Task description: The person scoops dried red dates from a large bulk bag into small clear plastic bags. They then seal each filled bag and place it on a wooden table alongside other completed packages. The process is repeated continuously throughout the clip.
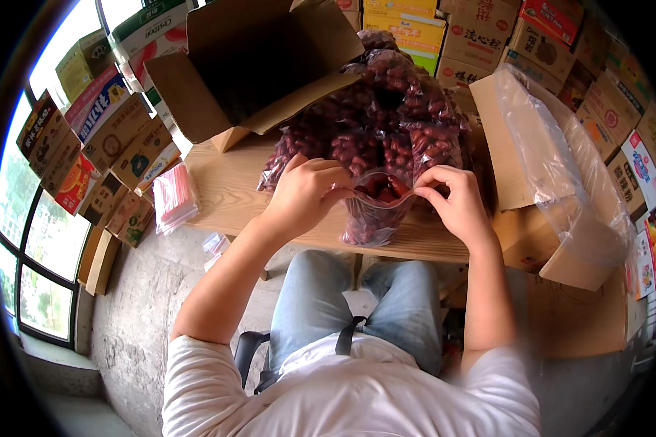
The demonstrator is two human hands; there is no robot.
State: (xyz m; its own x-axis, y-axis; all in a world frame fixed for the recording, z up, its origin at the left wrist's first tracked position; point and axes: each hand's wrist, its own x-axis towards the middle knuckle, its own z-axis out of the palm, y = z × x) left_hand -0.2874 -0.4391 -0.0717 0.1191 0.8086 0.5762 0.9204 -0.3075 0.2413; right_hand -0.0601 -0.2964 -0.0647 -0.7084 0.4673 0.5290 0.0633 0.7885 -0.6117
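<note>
A clear zip bag [374,218] of dark red dried dates stands at the front edge of the wooden table, its mouth spread apart so the dates [383,189] show inside. My left hand [312,191] pinches the left end of the bag's rim. At the right end of the same rim, thumb and fingers of my right hand [448,195] are closed on the plastic. Right behind the bag lies a heap of filled clear bags of dates [386,95], piled several high toward the back.
An open cardboard box [204,95] sits at the table's back left. Pink-edged flat bags [173,195] lie on the table's left corner [226,178]. To the right stands an open carton [503,138] with a clear plastic liner [554,160]. Stacked cartons [481,33] line the back.
</note>
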